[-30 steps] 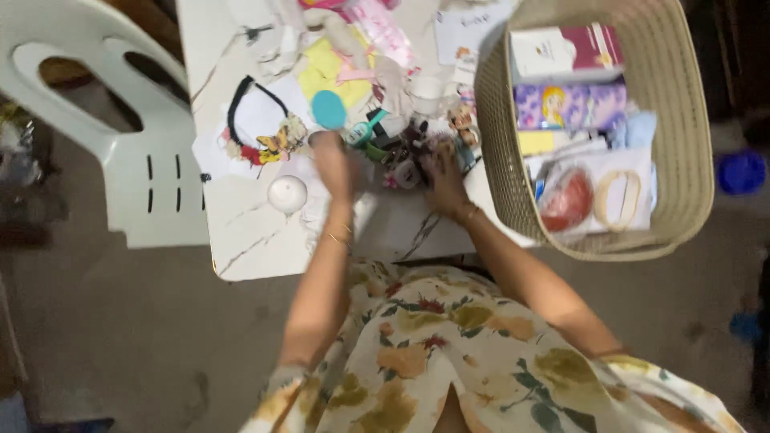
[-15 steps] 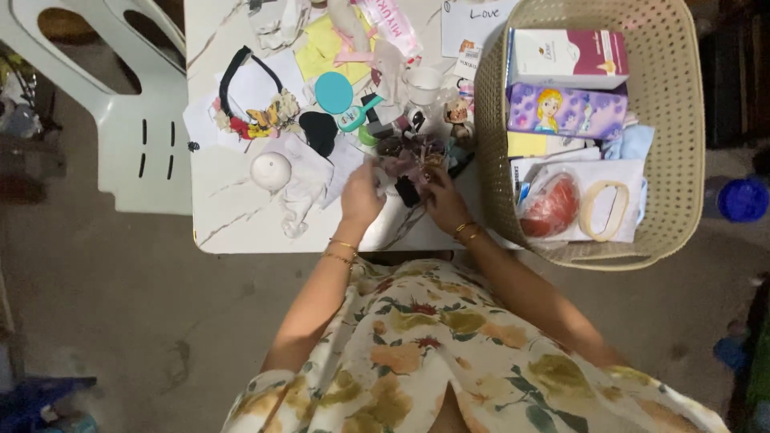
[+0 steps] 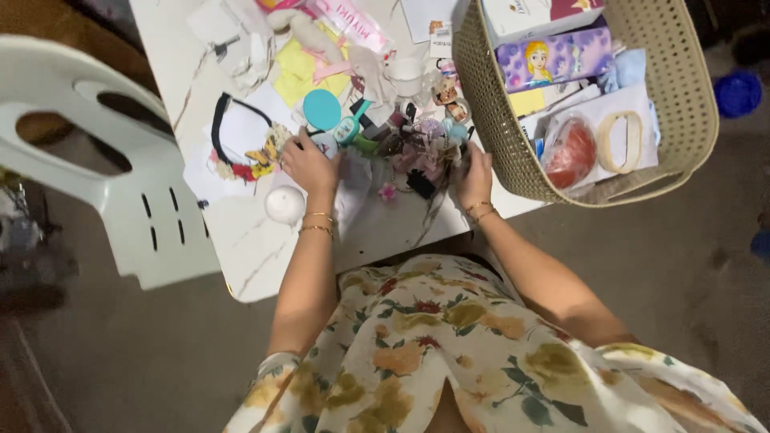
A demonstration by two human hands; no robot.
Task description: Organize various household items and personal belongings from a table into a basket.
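My left hand (image 3: 309,164) rests palm down on the white table (image 3: 241,240), covering a small dark item just below a teal round compact (image 3: 322,109). My right hand (image 3: 475,172) lies at the right side of a heap of small hair clips and trinkets (image 3: 417,152), next to the wall of a beige woven basket (image 3: 489,128). Whether either hand grips anything is hidden by the fingers. A black headband with butterfly and flower trim (image 3: 241,144) lies left of my left hand.
A white round ball (image 3: 285,204) sits near the table's front edge. The basket holds boxes, a purple cartoon case (image 3: 549,58), a red item in a bag (image 3: 571,152) and a cream ring (image 3: 619,141). A white plastic chair (image 3: 104,160) stands at the left.
My hands have moved apart: the left went out to the left toward the compact, the right to the basket side. The view has tilted and shifted.
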